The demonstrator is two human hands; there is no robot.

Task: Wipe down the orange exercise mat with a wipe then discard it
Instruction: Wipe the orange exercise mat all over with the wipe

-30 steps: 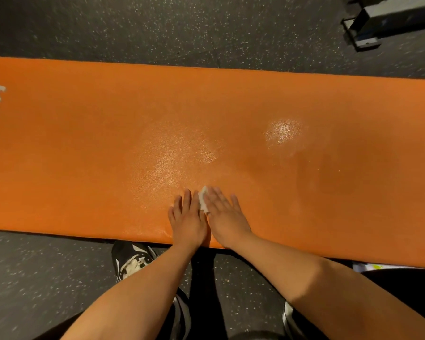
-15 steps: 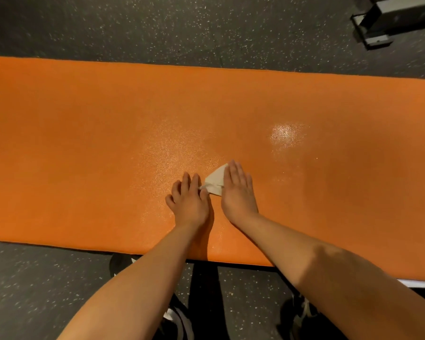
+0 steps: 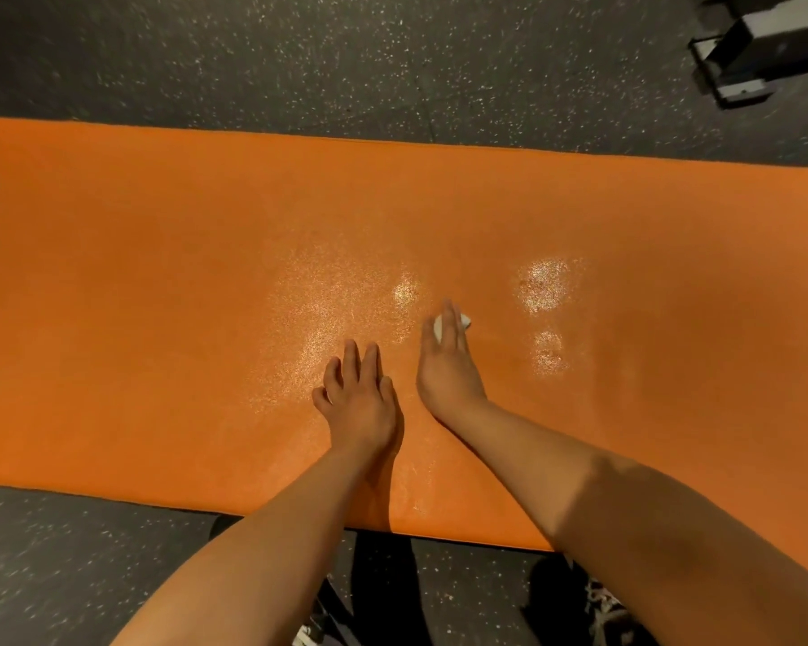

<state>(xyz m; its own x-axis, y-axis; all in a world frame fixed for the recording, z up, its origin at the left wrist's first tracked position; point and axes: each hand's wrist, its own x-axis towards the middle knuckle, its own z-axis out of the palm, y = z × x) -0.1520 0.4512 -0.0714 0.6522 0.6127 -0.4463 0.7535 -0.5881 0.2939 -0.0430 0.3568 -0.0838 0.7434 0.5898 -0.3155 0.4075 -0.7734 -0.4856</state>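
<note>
Wipe (image 3: pixel 464 322) lies under straight right fingers (image 3: pixel 449 326); left fingers (image 3: pixel 351 361) spread on mat (image 3: pixel 159 319)

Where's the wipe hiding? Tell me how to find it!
Find the long orange exercise mat lying across the dark speckled floor. Near its middle, look at the right hand, which reaches farther than the left hand. The small white wipe peeks out from under its fingers, solid white, unlike the glittery shiny patches nearby.
</note>
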